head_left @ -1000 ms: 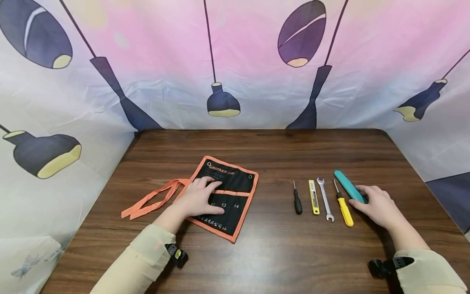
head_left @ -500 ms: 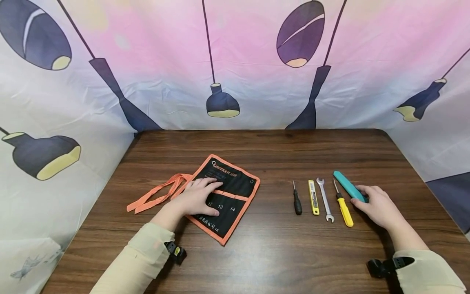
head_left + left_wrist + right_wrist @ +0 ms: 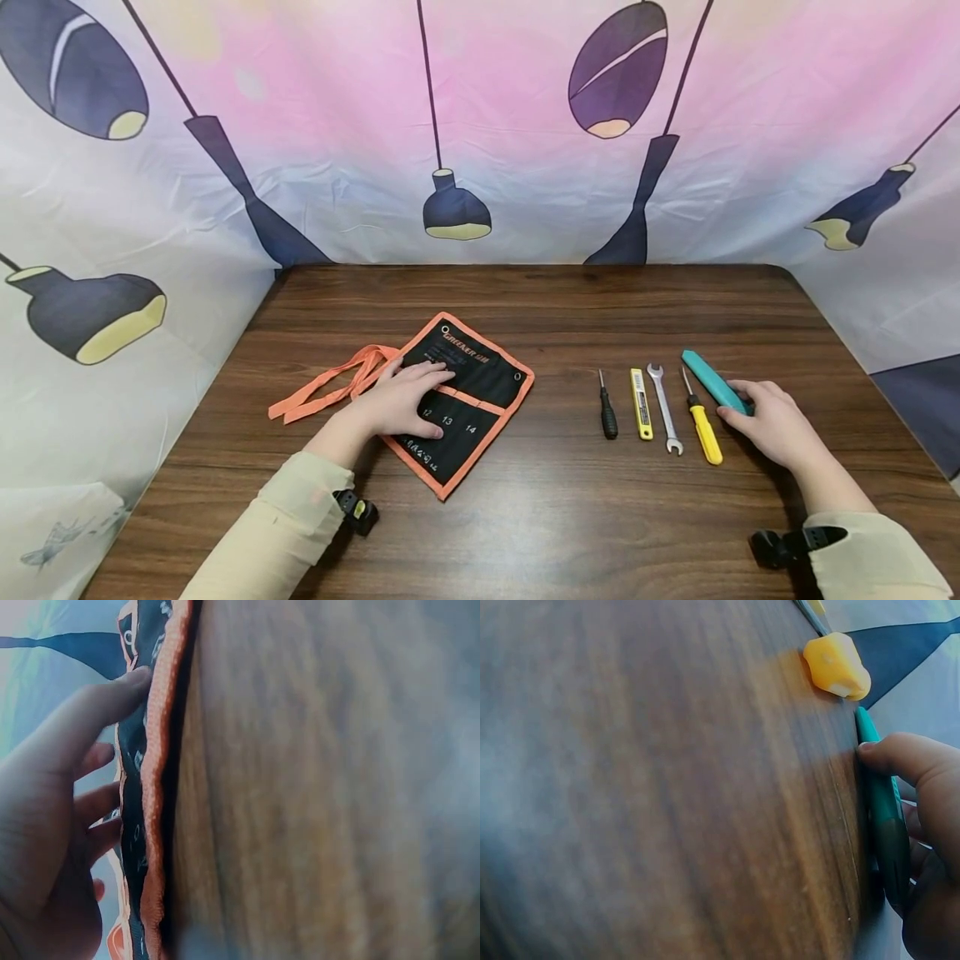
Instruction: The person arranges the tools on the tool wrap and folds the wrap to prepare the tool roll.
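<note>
A black tool pouch [image 3: 487, 385] with orange trim lies slanted on the table, numbers and white lettering on its pocket side. My left hand [image 3: 401, 404] rests on it, fingers relaxed and spread across the pockets. In the left wrist view the thumb reaches over the pouch near its orange edge [image 3: 154, 787]. At the right my right hand [image 3: 772, 423] grips the near end of a teal utility knife [image 3: 711, 379]. Its thumb lies on one side of the knife and the fingers on the other, as the right wrist view shows.
Left of the knife lie a yellow-handled screwdriver [image 3: 705, 433], an open-end wrench [image 3: 664, 408], a slim yellow case [image 3: 641, 404] with a label and a black screwdriver [image 3: 607, 412]. Orange straps [image 3: 322, 396] trail left from the pouch. A printed cloth [image 3: 525, 200] hangs behind the wooden table [image 3: 555, 533].
The pouch has turned clockwise under my left hand, its near corner swinging left and its straps moving up and right. My right hand and the knife have hardly moved.
</note>
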Demonstrator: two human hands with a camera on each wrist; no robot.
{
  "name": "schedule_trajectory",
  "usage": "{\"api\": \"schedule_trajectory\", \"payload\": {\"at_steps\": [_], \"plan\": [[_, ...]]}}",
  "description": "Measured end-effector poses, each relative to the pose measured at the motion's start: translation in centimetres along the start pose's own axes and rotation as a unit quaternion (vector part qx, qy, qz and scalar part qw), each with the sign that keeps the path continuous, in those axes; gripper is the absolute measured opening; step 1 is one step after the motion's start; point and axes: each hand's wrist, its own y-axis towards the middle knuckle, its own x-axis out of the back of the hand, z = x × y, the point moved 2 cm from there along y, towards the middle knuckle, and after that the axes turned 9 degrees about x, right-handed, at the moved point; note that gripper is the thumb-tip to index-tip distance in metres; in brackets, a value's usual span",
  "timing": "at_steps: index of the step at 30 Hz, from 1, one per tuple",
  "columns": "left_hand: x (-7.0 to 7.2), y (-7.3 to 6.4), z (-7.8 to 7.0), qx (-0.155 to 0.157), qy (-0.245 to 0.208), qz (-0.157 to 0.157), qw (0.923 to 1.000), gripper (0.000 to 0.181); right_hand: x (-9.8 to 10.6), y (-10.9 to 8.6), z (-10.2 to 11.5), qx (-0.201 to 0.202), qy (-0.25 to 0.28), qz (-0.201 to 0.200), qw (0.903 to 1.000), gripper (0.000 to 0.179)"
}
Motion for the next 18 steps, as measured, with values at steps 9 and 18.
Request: {"api": "schedule_trajectory", "payload": {"at_steps": [9, 18], "plan": [[0.1, -0.4, -0.3, 0.018, -0.023, -0.051, 0.9983, 0.081, 0.0, 0.0, -0.1, -0.003, 0.001, 0.004, 1.0, 0.061], [-0.5, -0.6, -1.3, 0.028, 0.002, -0.03, 0.9992, 0.088, -0.1, 0.1, -0.1, -0.003, 0.002, 0.005, 1.0, 0.062]]}}
